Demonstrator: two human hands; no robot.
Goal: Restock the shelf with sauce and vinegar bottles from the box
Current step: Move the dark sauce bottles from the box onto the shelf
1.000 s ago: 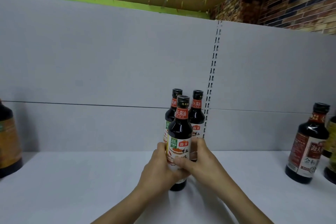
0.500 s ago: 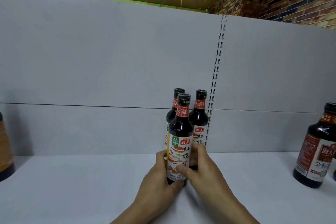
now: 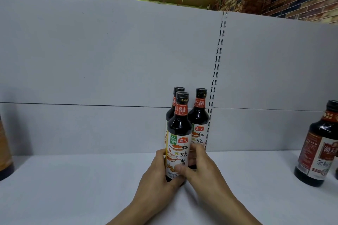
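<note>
Gripping the front soy sauce bottle (image 3: pixel 178 133) were both hands: left hand (image 3: pixel 157 175) wrapped round its lower left side, right hand (image 3: pixel 203 168) thumb across the label. It stood upright on the white shelf (image 3: pixel 73 188), just in front of two matching bottles (image 3: pixel 199 115) (rear-left one mostly hidden). A larger dark bottle (image 3: pixel 316 148) stood well apart, right.

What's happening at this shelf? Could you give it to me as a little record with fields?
place: white shelf, grey back panel
held: front dark soy sauce bottle, upright, gripped low by both hands
left hand: wraps its left side
right hand: thumb on its label, fingers round its right side
behind: back-right bottle and back-left bottle, same kind, upright
far right: larger dark bottle, standing apart
left edge: another dark bottle, mostly cut off
</note>
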